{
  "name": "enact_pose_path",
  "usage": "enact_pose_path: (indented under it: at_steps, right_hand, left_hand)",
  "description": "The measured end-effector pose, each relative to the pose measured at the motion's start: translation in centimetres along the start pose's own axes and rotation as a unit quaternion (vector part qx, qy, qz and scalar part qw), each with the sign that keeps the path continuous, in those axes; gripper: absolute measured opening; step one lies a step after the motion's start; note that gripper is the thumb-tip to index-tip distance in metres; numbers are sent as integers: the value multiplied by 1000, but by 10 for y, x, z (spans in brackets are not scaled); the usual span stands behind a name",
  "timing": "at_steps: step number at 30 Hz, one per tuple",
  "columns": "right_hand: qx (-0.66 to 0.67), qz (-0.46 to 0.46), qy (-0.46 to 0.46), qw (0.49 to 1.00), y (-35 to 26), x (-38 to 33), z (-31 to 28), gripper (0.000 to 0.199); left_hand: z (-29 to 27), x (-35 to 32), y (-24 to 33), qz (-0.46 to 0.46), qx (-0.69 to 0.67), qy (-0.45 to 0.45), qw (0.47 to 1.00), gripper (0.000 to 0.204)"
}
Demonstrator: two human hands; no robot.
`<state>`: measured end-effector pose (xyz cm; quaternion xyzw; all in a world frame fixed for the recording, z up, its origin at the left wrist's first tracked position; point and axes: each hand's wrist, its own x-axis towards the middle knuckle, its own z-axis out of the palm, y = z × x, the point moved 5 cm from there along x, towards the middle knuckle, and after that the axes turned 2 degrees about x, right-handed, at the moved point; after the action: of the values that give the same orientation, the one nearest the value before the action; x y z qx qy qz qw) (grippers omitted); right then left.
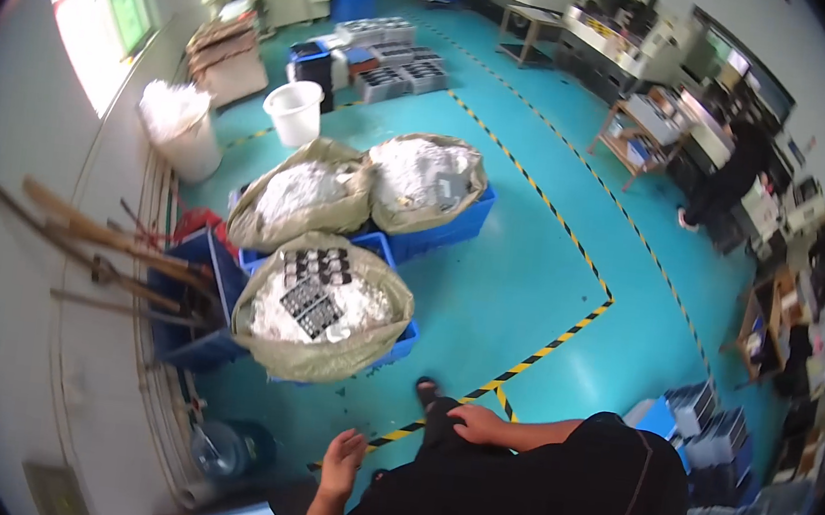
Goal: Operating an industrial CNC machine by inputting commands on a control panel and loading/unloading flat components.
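My left hand hangs in the air beside my dark trouser leg, fingers loosely curved, with nothing visible in it. Against the dark cloth of my leg lies my right hand, its fingers stretched out and holding nothing. Ahead of my feet stands a woven sack, open at the top and full of whitish scrap. Dark grid-like trays and several small black pieces lie on that scrap. Both hands are apart from the sack.
Two more filled sacks rest in blue crates. Left, long wooden handles lean from a dark blue bin. A water bottle stands near my left. Yellow-black tape crosses the floor. A person works at far-right benches.
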<state>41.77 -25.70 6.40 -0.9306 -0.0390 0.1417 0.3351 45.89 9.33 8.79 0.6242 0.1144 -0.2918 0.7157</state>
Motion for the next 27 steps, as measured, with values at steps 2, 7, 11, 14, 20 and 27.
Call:
enact_pose_path:
  at_steps: [2,7,11,14,20,27]
  right_hand:
    - [100,-7,-16,995,-13,23,-39,40]
    - [523,-10,-100,847,-9,44,-170,32]
    - [589,-14,-8,808,86,37,-272,29]
    - [510,50,99,853,177,16,-339,29]
    - [24,100,308,946,298,-13,-508,17]
    - [43,166,272,947,473,37,-635,18]
  left_hand:
    - [89,21,78,101,34,-102,989,41]
    - [297,90,159,247,235,-226,913,36]
    - [445,168,164,255,259,-257,895,37]
    - [555,204,180,215,233,-305,898,31]
    - [738,315,203,6,251,-368,895,13]
    - [938,468,219,15,306,-535,787,17]
